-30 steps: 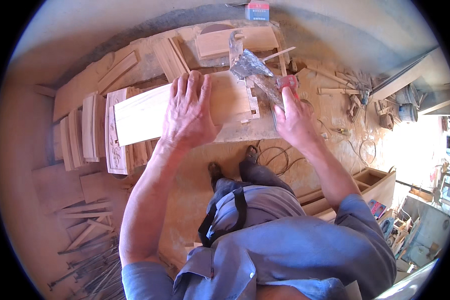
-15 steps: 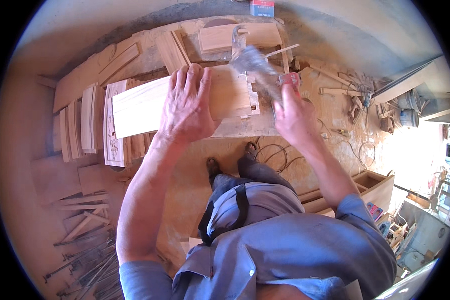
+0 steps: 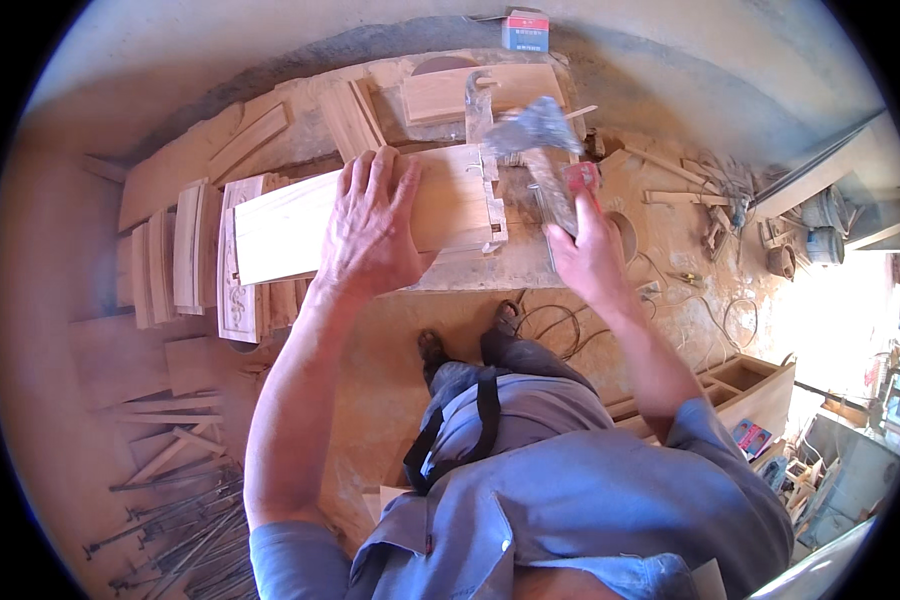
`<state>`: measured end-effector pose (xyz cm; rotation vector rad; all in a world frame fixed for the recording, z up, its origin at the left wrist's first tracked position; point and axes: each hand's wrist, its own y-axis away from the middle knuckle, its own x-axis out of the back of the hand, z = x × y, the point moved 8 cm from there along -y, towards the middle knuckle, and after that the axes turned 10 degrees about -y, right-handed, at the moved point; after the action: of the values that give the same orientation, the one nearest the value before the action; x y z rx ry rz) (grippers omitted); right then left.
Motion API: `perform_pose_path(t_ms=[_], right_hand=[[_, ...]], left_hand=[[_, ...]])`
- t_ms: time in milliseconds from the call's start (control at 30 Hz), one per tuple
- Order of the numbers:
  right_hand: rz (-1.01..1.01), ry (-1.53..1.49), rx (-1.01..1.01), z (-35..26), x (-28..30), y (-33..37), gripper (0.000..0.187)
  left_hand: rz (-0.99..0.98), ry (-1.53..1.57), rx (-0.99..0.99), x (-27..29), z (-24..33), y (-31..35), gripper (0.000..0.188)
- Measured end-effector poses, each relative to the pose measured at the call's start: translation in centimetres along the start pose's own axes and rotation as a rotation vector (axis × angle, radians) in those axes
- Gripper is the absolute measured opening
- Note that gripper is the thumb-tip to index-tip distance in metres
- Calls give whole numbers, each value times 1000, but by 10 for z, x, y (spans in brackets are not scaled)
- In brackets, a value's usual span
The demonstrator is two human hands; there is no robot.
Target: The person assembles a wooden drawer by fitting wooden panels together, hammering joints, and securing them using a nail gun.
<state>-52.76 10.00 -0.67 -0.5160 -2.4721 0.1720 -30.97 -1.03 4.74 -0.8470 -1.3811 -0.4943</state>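
My left hand spans a pale wooden board, its fingers over the far edge and its thumb side near the front edge. Notches and tongues are cut along the board's right end. Gripped in my right hand is the wooden handle of a hatchet. Its metal head is blurred by motion and hangs just beyond the notched end; whether it touches the wood I cannot tell. A small red item shows beside my right fingers, its kind unclear.
Stacked wooden pieces, one carved panel among them, stand left on the workbench. A metal piece rises behind the board. Cables and wood scraps lie on the floor. A wooden frame box sits at right.
The hatchet head has shifted right, from over the board's notched end to just beyond it. My left hand keeps its place on the board. The whole view has tilted slightly.
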Motion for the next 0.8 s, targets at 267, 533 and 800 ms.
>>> perform_pose_path(t_ms=[267,533,800], right_hand=[[-247,-303,-740,183,-58,92,28],[-445,-567,-1000,233,-134,99,15],[-394,56,-524,281,-152,40,21]], left_hand=[[-38,48,-148,-7,41,-10,71],[71,-3,-155,-1,46,-5,46],[146,-11,70,-1,32,42,45]])
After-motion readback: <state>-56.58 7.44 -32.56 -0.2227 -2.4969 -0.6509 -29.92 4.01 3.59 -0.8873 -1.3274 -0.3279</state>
